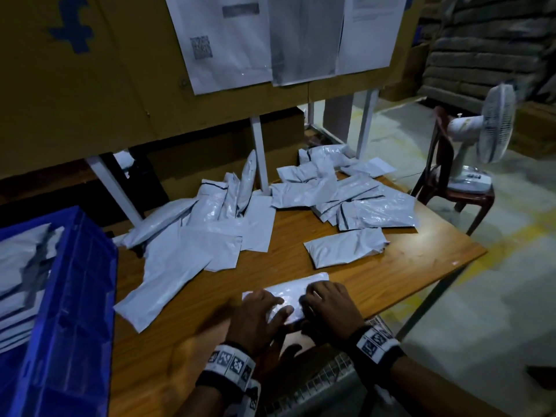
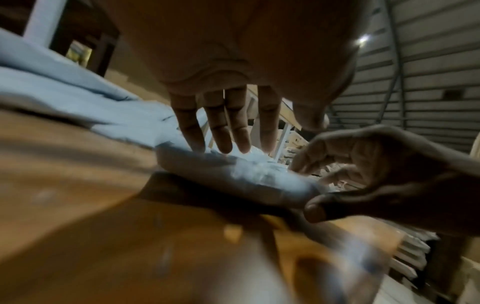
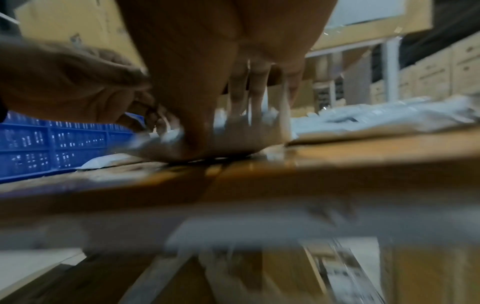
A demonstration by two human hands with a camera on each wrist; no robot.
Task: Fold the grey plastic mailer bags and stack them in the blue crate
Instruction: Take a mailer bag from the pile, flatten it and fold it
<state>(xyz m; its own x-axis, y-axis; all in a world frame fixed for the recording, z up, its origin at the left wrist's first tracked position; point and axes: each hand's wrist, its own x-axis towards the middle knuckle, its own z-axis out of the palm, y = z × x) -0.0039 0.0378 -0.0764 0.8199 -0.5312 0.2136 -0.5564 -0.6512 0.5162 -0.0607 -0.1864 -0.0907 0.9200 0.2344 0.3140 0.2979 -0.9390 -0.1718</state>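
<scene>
A folded grey mailer bag (image 1: pixel 288 296) lies near the wooden table's front edge, under both hands. My left hand (image 1: pixel 270 308) rests on its left part, and in the left wrist view the straight fingers (image 2: pixel 221 133) touch the bag (image 2: pixel 233 174) from above. My right hand (image 1: pixel 313 305) holds the bag's right end, fingers curled on top and thumb (image 2: pixel 319 207) at the near edge. The blue crate (image 1: pixel 75 296) stands at the left with folded bags (image 1: pixel 21 266) stacked inside. It also shows in the right wrist view, where the crate (image 3: pixel 52 144) sits behind my left hand.
Several loose mailer bags lie in a left heap (image 1: pixel 195 236) and a right heap (image 1: pixel 346 194); one lies alone (image 1: pixel 346 248). White frame legs (image 1: pixel 260 155) hold a cardboard board with papers. Beyond the table's (image 1: pixel 421 266) right edge a fan (image 1: pixel 481 139) sits on a chair (image 1: pixel 460 197).
</scene>
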